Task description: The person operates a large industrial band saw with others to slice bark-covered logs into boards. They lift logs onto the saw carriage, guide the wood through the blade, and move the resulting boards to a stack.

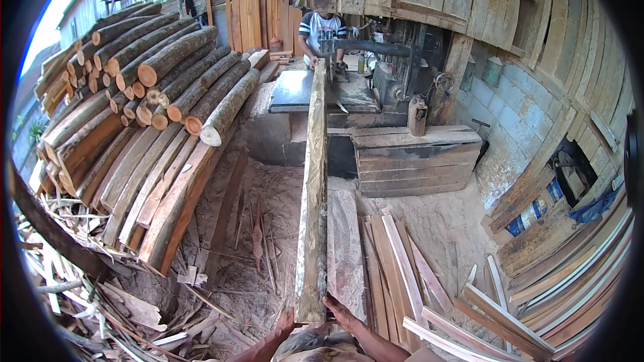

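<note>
A long, rough-sawn timber beam (311, 214) stretches straight out in front of me, from my waist to the saw table (292, 91). At its near end, my left hand (284, 326) presses on the left side and my right hand (341, 314) on the right, so the beam is held between them. Parts of both hands' fingers are hidden by the wood. Across the table a co-worker (323, 28) in a black-and-white shirt stands by the far end, one hand beside the beam. A dark saw machine (392, 77) with a horizontal arm stands right of that end.
Stacked logs (194, 74) and split timber (134, 191) fill the left. A plank-sided box (416, 167) carries a dirty jug (417, 118). Cut strips (396, 261) lie to my right, and offcuts (134, 305) litter the sawdust-covered floor at left. Boards line the right wall.
</note>
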Demonstrator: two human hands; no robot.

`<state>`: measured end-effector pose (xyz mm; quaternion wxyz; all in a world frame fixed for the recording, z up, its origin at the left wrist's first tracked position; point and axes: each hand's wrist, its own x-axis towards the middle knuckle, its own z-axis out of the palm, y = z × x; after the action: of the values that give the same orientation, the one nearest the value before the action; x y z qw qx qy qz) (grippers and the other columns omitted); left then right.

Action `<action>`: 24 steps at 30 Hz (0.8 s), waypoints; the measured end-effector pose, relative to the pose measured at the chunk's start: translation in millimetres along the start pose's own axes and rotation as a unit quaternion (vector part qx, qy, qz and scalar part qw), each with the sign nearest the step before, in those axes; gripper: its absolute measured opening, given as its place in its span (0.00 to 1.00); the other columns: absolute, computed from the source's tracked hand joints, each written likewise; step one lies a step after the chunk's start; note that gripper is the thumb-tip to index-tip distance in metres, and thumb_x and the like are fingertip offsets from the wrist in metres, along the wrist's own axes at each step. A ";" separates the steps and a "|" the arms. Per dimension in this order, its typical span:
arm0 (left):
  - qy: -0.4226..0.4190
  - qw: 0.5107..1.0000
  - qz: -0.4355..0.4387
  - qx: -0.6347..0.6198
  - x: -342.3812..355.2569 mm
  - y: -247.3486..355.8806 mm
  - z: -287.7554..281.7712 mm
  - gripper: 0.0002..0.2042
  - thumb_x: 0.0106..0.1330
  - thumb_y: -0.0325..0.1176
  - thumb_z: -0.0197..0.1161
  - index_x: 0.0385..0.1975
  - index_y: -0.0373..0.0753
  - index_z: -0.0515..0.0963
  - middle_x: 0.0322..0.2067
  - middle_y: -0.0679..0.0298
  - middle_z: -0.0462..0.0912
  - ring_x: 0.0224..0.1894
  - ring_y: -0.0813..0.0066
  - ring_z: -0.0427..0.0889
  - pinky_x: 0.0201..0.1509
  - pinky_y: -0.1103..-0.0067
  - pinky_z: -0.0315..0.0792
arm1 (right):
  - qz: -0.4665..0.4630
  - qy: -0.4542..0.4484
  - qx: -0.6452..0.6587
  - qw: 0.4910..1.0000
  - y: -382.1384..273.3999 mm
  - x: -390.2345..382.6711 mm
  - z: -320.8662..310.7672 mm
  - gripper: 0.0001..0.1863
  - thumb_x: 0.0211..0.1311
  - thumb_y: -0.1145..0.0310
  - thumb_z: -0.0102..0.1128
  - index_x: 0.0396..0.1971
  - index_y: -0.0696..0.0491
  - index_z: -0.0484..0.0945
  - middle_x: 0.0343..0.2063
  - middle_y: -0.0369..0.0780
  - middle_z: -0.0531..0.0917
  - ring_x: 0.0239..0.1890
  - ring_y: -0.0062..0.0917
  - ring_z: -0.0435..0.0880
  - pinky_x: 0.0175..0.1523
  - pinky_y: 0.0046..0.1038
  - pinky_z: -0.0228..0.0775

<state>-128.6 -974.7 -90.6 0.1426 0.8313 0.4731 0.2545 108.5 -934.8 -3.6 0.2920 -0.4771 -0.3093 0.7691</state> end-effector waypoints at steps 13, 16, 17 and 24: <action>-0.035 0.999 0.006 -0.014 -120.9 57.3 16.8 0.27 0.50 0.39 0.65 0.45 0.27 0.66 0.27 0.47 0.72 0.27 0.49 0.72 0.29 0.63 0.65 | 0.046 0.000 0.014 0.999 81.0 -114.9 31.6 0.50 0.49 0.34 0.52 0.65 0.47 0.45 0.63 0.39 0.52 0.63 0.31 0.55 0.58 0.38 0.60; -0.073 0.995 0.021 -0.062 -154.8 45.4 29.2 0.34 0.44 0.44 0.70 0.47 0.26 0.65 0.29 0.47 0.73 0.30 0.50 0.74 0.31 0.63 0.67 | 0.076 -0.024 0.008 0.997 89.0 -142.4 51.7 0.51 0.49 0.32 0.49 0.65 0.46 0.41 0.64 0.40 0.50 0.65 0.31 0.50 0.61 0.39 0.53; -0.070 0.993 -0.012 -0.097 -170.1 43.2 36.1 0.36 0.43 0.43 0.71 0.48 0.26 0.63 0.30 0.46 0.74 0.31 0.50 0.74 0.32 0.64 0.67 | 0.074 -0.024 0.007 0.997 93.0 -152.7 57.9 0.51 0.49 0.32 0.49 0.65 0.46 0.41 0.64 0.40 0.50 0.65 0.31 0.50 0.61 0.39 0.53; 0.013 0.995 0.084 0.052 -265.1 34.8 25.9 0.36 0.49 0.46 0.65 0.51 0.24 0.64 0.35 0.49 0.75 0.28 0.61 0.72 0.30 0.73 0.68 | 0.022 -0.041 0.023 0.999 163.5 -179.7 90.2 0.56 0.44 0.31 0.54 0.65 0.47 0.38 0.63 0.43 0.53 0.62 0.33 0.58 0.59 0.38 0.58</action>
<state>-201.3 -1220.2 -171.9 0.0715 0.8708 0.4162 0.2517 68.1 -1190.7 4.3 0.2730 -0.4452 -0.2921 0.8012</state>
